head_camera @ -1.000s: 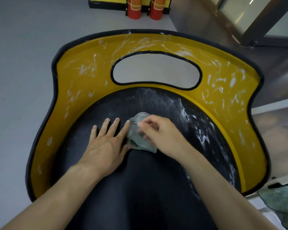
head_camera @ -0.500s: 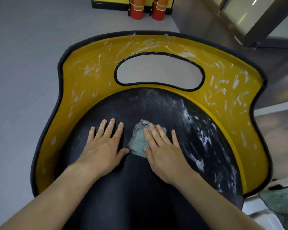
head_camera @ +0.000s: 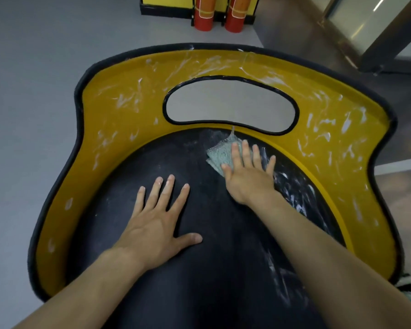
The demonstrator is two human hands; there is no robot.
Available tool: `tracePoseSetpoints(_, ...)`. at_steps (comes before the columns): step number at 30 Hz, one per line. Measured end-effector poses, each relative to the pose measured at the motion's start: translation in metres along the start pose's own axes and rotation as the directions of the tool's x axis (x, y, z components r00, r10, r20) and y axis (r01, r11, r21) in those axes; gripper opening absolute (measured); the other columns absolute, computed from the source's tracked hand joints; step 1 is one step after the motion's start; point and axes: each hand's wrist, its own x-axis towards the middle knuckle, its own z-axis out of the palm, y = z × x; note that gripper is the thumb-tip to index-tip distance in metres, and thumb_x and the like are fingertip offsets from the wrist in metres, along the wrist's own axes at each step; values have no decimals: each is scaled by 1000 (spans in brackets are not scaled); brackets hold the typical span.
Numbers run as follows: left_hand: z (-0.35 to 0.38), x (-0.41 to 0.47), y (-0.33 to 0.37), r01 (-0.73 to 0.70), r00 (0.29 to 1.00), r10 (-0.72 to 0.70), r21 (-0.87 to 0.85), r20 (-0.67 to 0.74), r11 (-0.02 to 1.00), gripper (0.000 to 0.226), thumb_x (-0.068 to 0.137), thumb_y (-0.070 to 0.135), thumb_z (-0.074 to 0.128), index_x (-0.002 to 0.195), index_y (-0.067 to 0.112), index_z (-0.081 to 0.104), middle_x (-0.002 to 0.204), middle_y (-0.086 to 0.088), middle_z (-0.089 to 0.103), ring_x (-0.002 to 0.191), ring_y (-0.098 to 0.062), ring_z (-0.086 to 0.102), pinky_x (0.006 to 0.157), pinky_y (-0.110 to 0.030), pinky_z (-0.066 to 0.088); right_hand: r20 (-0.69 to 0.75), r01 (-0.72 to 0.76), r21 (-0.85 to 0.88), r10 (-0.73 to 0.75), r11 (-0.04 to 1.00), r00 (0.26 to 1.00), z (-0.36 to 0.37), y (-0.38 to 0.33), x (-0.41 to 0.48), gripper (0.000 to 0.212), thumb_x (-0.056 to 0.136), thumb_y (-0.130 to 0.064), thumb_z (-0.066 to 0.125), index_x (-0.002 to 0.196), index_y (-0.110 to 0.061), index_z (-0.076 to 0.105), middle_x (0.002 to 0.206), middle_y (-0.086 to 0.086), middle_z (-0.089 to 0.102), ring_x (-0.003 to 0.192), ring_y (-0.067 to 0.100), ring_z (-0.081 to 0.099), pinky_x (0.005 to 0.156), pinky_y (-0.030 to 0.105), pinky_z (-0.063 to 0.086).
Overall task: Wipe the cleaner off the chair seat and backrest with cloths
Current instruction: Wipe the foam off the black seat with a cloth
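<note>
The right hand (head_camera: 247,176) lies flat, fingers straight, pressing a green cloth (head_camera: 220,154) onto the black seat (head_camera: 199,281). It has slid the cloth from the seat's middle to its back edge, just below the yellow backrest (head_camera: 119,110). The left hand (head_camera: 157,222), flat and empty, stays braced on the seat, now well apart from the right. The middle looks wiped, but white cleaner (head_camera: 292,186) remains on the seat's right side and backrest. Count: two hands, one cloth, one chair, two red cylinders (head_camera: 203,14) behind.
</note>
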Motion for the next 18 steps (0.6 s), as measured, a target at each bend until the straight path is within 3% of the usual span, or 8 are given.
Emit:
tracePoseSetpoints(6,-7,18,14,46,999,-46,-9,26,999,115,75,93,35,153,35,-28,159,-5,-40,144,-28,-39,121,-53,-17,-3,52,-35,-52,998,999,17,24,-60,62,103,-52,0,155,-28,-26,162,-6,-33,150,20,-27,119,60,-15)
tracePoseSetpoints(8,-8,23,19,45,999,-45,-4,25,999,117,75,93,36,154,34,-27,159,-6,-39,145,-29,-38,121,-53,-15,-24,64,-66,-65,996,998,39,44,-101,63,101,-53,-5,155,-26,-25,164,-4,-27,153,21,-20,120,60,-9)
tracePoseSetpoints(9,-8,25,21,42,999,-42,-5,24,999,117,75,93,35,154,34,-27,159,-7,-39,145,-29,-38,121,-54,-15,-51,62,-91,-66,994,996,47,53,-123,66,101,-54,-4,159,-24,-13,168,-1,-12,155,24,-5,120,60,0)
tracePoseSetpoints(11,-6,26,26,22,999,-22,-5,23,1000,115,76,93,34,154,35,-27,158,-6,-40,145,-30,-38,121,-55,-16,-99,18,-102,-29,995,995,57,68,-161,70,103,-53,6,157,-15,29,163,7,30,147,31,34,111,63,20)
tracePoseSetpoints(12,-5,26,28,10,1000,-10,-7,21,1000,114,76,93,33,154,35,-28,158,-6,-40,144,-29,-39,120,-55,-16,-140,16,-110,-31,994,990,62,73,-173,68,104,-51,13,151,-11,42,157,10,40,142,33,42,107,64,24)
tracePoseSetpoints(15,-2,26,37,-31,999,31,-7,31,999,112,77,92,34,153,37,-28,157,-5,-41,143,-28,-41,120,-56,-17,-136,122,-148,-142,981,980,69,66,-181,70,94,-49,34,151,-9,42,160,11,35,144,35,38,110,60,25)
tracePoseSetpoints(18,2,25,44,-56,998,55,9,40,998,112,78,92,34,152,38,-30,156,-5,-43,141,-28,-43,119,-57,-17,-81,185,-110,-194,977,978,70,61,-154,67,102,-49,24,159,-14,25,166,5,21,153,29,20,114,55,14)
